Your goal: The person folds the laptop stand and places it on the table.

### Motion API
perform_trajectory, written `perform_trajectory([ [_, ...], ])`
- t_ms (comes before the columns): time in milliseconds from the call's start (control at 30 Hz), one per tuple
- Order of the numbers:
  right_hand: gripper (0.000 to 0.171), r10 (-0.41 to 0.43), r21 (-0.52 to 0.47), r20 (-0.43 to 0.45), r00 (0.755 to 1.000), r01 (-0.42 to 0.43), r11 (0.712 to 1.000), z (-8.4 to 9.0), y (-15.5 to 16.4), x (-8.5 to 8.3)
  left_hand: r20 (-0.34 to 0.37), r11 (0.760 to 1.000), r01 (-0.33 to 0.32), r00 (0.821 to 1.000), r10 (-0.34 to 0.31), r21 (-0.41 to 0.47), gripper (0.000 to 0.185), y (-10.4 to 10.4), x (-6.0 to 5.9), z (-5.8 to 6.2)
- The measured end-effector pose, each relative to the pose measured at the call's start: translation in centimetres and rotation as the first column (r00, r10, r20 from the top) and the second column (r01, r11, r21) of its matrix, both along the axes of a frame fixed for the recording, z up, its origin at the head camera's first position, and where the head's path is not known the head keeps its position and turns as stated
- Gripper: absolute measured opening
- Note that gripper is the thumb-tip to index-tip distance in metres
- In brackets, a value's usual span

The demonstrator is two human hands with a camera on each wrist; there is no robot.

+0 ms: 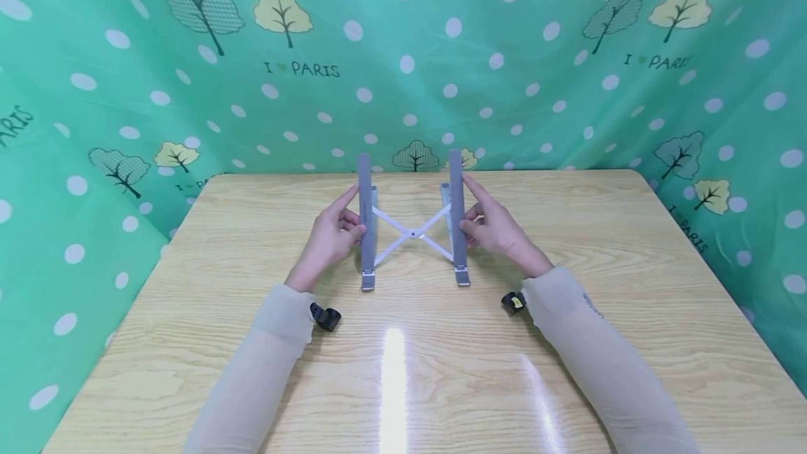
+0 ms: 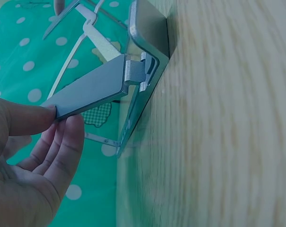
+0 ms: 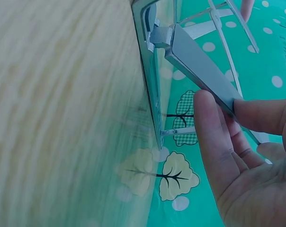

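A grey metal folding laptop stand [image 1: 367, 230] stands spread on the table, its two long side arms joined by crossed silver bars [image 1: 412, 233]. My left hand [image 1: 333, 230] pinches the left arm of the stand [image 2: 93, 87] between thumb and fingers. On the other side my right hand [image 1: 494, 224] pinches the right arm [image 3: 200, 66] the same way, index finger stretched along it. Both upper arms are raised at a slant from the base rails, hinged at the near end by the small lips [image 1: 462, 276]. The base rails rest on the tabletop.
The wooden table [image 1: 252, 384] spreads out around the stand, with bright light reflections near its front. Behind and at the sides hangs a green cloth [image 1: 403, 90] with white dots and printed trees. Black wrist cameras [image 1: 326, 317] sit at both sleeves.
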State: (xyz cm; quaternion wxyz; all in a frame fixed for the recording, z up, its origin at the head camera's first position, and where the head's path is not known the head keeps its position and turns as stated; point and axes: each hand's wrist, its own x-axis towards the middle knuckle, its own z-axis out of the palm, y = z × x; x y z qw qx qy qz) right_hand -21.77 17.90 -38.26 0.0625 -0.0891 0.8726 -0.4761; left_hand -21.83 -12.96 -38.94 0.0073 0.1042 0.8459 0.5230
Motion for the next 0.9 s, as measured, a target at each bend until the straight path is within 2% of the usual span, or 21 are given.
perform_trajectory([
  [600, 0.095, 0.013, 0.003, 0.002, 1.000, -0.013, 1.000, 0.14, -0.27, 0.36, -0.005, 0.999, -0.011, 1.000, 0.010, -0.037, 0.082, -0.15, 0.03, 0.05],
  [900, 0.094, 0.003, 0.015, 0.011, 1.000, -0.003, 1.000, 0.05, -0.26, 0.42, 0.018, 0.999, -0.039, 0.999, 0.039, -0.020, 0.081, 0.03, 0.02, 0.03],
])
